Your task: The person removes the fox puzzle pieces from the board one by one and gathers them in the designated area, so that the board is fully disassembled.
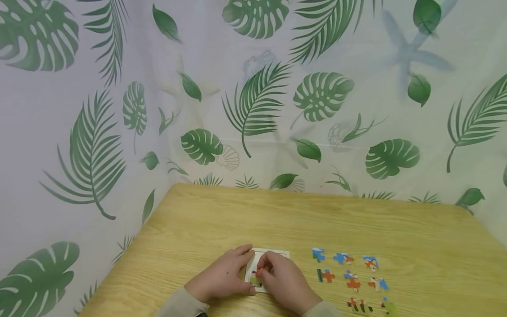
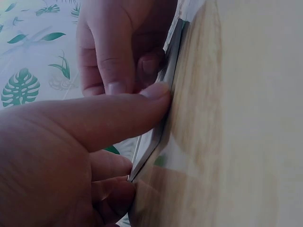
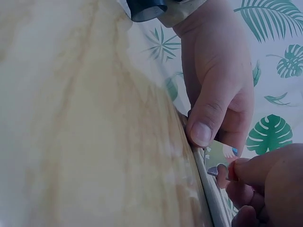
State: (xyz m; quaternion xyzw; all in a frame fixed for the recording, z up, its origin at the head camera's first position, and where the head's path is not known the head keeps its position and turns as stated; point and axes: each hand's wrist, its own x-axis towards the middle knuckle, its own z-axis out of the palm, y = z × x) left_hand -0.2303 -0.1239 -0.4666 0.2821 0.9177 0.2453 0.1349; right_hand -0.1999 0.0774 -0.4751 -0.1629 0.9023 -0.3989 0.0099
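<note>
A small white-rimmed puzzle tray (image 1: 279, 252) lies on the table between both hands. My left hand (image 1: 222, 275) holds it at the left side, its thumb (image 2: 128, 113) on the near edge and its fingers round the far left corner. Between thumb and fingertips, my right hand (image 1: 291, 281) pinches a red puzzle piece (image 3: 231, 171) low over the tray. A green and white picture part (image 3: 218, 152) shows inside the tray by the left thumb. Fingers hide much of the tray's inside and most of the pinched piece.
Several loose jigsaw pieces lie in rough rows right of the tray, among them a blue and green piece (image 1: 318, 254), a red one (image 1: 352, 280) and a green one (image 1: 389, 308). Behind the wooden table (image 1: 237, 215) hangs a leaf-printed curtain (image 1: 269, 167).
</note>
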